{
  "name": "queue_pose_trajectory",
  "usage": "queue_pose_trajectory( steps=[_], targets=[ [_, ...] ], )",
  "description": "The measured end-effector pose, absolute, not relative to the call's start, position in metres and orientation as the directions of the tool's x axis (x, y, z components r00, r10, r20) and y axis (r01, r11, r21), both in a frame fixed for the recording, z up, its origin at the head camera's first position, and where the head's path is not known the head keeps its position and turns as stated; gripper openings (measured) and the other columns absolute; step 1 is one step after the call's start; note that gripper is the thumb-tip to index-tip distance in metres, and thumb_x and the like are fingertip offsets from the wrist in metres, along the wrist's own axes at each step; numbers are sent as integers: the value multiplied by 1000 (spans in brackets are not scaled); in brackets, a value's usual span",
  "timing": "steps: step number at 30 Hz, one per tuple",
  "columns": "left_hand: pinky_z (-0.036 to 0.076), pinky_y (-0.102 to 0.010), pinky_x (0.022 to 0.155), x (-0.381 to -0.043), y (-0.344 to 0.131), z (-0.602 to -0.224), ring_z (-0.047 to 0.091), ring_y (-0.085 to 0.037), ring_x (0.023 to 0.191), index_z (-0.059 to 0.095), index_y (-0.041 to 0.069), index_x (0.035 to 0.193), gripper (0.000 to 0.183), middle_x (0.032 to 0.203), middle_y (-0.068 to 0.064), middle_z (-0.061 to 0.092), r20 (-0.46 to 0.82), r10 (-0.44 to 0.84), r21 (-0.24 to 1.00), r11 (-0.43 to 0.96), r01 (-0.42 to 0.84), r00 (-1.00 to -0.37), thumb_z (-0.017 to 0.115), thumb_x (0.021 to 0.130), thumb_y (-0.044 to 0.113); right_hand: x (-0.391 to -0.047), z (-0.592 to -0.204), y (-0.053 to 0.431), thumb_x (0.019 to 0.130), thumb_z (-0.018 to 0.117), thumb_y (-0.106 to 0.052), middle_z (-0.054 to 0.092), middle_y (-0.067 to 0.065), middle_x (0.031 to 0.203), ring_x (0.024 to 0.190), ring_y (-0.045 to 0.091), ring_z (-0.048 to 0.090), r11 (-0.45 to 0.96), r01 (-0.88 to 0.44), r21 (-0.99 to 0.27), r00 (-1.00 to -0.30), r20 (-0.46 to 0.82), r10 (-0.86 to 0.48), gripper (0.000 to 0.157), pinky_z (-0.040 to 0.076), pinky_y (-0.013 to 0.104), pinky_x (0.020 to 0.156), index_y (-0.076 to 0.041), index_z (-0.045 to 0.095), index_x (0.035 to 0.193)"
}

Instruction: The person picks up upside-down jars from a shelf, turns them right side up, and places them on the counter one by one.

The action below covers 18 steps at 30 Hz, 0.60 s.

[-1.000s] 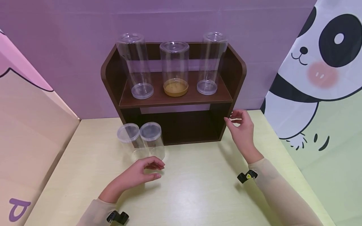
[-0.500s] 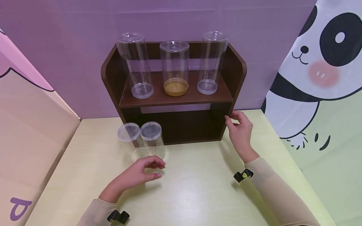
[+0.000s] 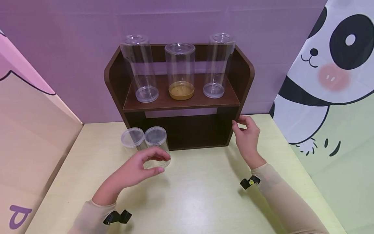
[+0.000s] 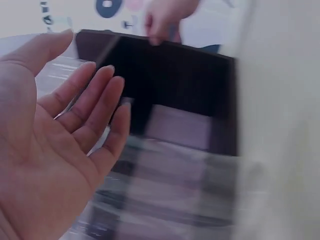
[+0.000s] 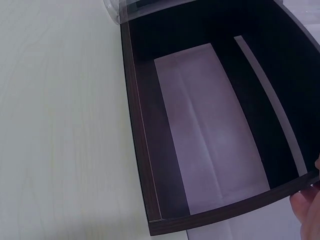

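A dark brown two-tier shelf (image 3: 193,131) stands at the back of the table. My right hand (image 3: 246,139) pinches the front edge of its right side panel; in the right wrist view a fingertip shows on either side of that panel. Two clear plastic jars with translucent lids, a left jar (image 3: 132,138) and a right jar (image 3: 156,136), stand upright before the shelf's lower left. My left hand (image 3: 134,169) hovers in front of them, fingers loosely bent and thumb apart, holding nothing. Its palm (image 4: 45,165) is bare in the left wrist view. The hand partly hides both jars.
On the upper tier stand a tall clear jar (image 3: 143,68) at left, a wider jar with a golden-brown base (image 3: 181,91), and another tall clear jar (image 3: 216,65) at right. Purple cloth (image 3: 181,19) hangs behind; a panda-printed panel (image 3: 330,78) flanks the right.
My left hand has risen in the view toward the two lidded jars and now covers more of them. My right hand stays at the side panel, its wrist shifted slightly left.
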<state>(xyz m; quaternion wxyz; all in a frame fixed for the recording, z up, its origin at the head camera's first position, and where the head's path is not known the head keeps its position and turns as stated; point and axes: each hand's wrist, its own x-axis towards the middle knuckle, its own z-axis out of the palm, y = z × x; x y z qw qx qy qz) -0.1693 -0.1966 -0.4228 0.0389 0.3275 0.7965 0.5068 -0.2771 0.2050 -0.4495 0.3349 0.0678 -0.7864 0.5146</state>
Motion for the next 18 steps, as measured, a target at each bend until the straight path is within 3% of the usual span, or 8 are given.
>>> queue_pose_trajectory(
  steps=[9, 14, 18],
  targets=[
    [58, -27, 103, -201, -209, -357, 67, -26, 117, 69, -7, 126, 32, 129, -16, 66, 532, 321, 765, 214, 608, -783, 73, 96, -16, -277, -449, 206, 102, 77, 0, 77, 16, 116, 108, 25, 73, 467, -458, -756, -762, 605, 231, 17, 56, 9, 76, 3, 73, 118],
    [52, -23, 109, -219, -207, -334, 62, -25, 126, 60, -7, 140, 45, 137, -12, 60, 584, 110, 752, 297, 588, -804, 76, 98, -10, -276, -450, 205, 102, 77, -1, 77, 16, 116, 108, 28, 73, 466, -457, -758, -767, 601, 226, 17, 56, 8, 77, 3, 73, 118],
    [50, -26, 115, -230, -200, -328, 56, -24, 138, 55, 0, 151, 62, 147, -9, 55, 636, -7, 698, 433, 571, -772, 84, 96, 2, -276, -451, 205, 102, 77, 0, 77, 15, 116, 108, 28, 73, 464, -465, -754, -763, 607, 222, 17, 56, 8, 77, 3, 73, 119]
  ],
)
